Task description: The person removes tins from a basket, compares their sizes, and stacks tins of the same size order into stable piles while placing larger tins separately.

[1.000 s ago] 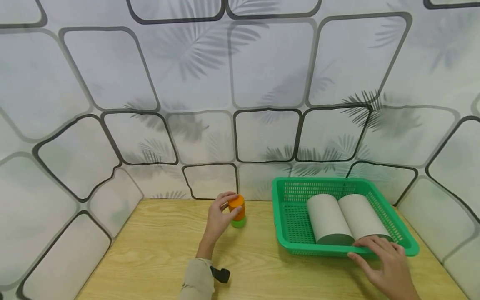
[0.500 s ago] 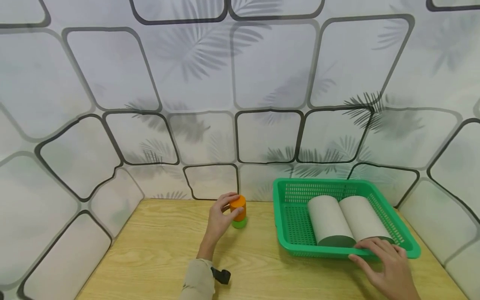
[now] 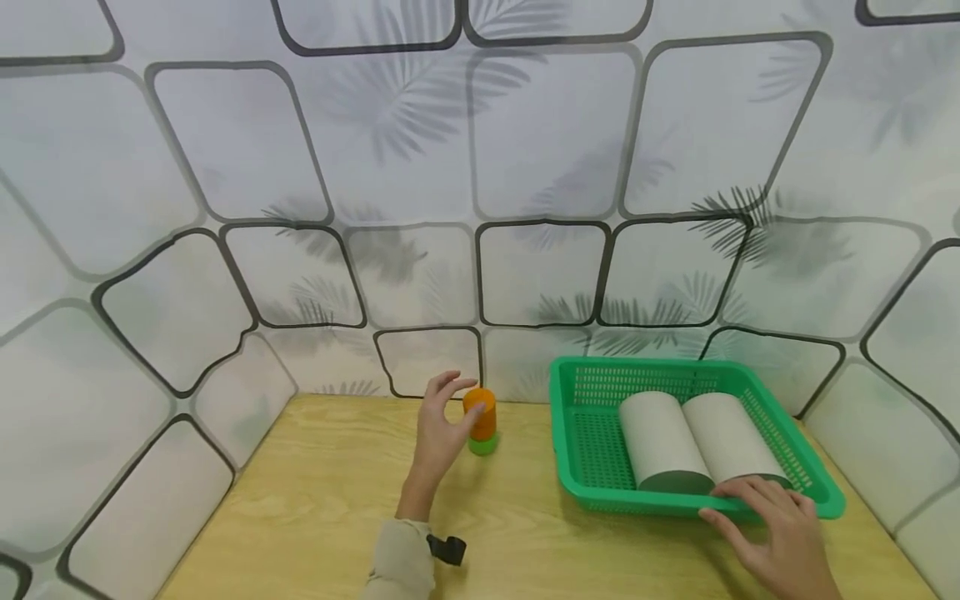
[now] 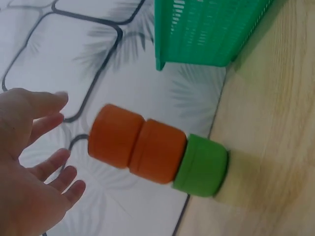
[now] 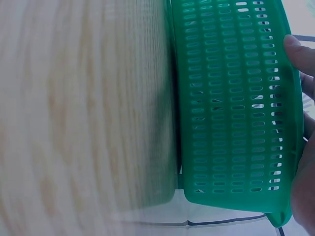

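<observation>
Head view, left to right. A beige sleeve [image 3: 401,560] is entering from the near edge of the wooden table [image 3: 315,508], with a black strap at the wrist.

The left hand [image 3: 438,425] is hovering near the back edge of the table, close to the patterned wall [image 3: 420,167]. Its fingers [image 4: 47,105] are spreading apart and relaxed, gripping nothing. In the left wrist view a clear gap is showing between the fingertips and the stack, so the hand is not touching it.

The stack [image 3: 481,421] is standing upright at the back edge of the table, just right of the left hand and left of the basket. It is made of two orange cups [image 4: 138,145] sitting on a green cup [image 4: 202,166], the green one resting on the table.

The green basket [image 3: 577,467] is sitting toward the right back corner of the table, well apart from the stack. Two grey rolls [image 3: 663,437] are lying side by side in it, touching each other, their ends facing the near wall of the basket.

The right hand [image 3: 776,533] is resting on the basket's near rim at its right end. The fingers [image 3: 750,492] are lying fairly straight over the rim, close to the end of the right roll; the right wrist view is showing fingertips along the basket's outer wall [image 5: 236,108]. No curled grip is visible.
</observation>
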### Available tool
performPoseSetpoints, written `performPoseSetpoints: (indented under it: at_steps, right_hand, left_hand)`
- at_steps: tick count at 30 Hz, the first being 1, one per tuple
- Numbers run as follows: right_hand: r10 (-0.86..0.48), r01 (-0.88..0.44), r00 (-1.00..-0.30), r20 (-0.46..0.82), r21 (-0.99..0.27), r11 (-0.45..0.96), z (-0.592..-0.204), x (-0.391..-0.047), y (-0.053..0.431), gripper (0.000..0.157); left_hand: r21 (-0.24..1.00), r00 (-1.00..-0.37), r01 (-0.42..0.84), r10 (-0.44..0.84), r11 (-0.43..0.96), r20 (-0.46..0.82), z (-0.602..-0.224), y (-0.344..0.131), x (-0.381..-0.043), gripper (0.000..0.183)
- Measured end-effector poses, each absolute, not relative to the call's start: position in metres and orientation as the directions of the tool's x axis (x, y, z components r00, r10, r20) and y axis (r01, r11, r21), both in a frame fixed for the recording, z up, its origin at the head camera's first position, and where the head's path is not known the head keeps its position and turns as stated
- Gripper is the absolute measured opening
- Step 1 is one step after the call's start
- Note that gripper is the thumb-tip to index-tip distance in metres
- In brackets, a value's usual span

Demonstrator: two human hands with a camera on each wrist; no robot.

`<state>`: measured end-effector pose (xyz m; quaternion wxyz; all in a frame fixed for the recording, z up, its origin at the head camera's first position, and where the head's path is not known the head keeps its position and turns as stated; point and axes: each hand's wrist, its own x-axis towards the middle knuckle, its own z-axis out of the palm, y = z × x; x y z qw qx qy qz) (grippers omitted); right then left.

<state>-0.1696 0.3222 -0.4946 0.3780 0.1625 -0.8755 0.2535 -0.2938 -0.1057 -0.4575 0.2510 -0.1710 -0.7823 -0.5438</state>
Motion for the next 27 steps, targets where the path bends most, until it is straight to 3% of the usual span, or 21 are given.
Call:
performPoseSetpoints:
  at_steps: [7,13,27]
  right_hand:
    - [-0.093,-0.475,-0.654,0.751,-0.312,0.823,-0.494,-0.17,0.323,0.04]
    - [-0.091,-0.471,-0.656,0.749,-0.313,0.825,-0.495,-0.169,0.322,0.04]
    - [-0.092,-0.475,-0.655,0.75,-0.315,0.822,-0.498,-0.17,0.324,0.039]
  left_hand:
    - [0.689,-0.743,0.619,-0.003,0.377,0.67,-0.439,-0.079,-0.281,0.027]
    - [0.689,-0.749,0.639,0.076,0.341,0.658,-0.43,-0.045,-0.27,0.025]
    - [0.826,-0.826,0.513,0.396,0.233,0.402,-0.417,0.024,-0.259,0.041]
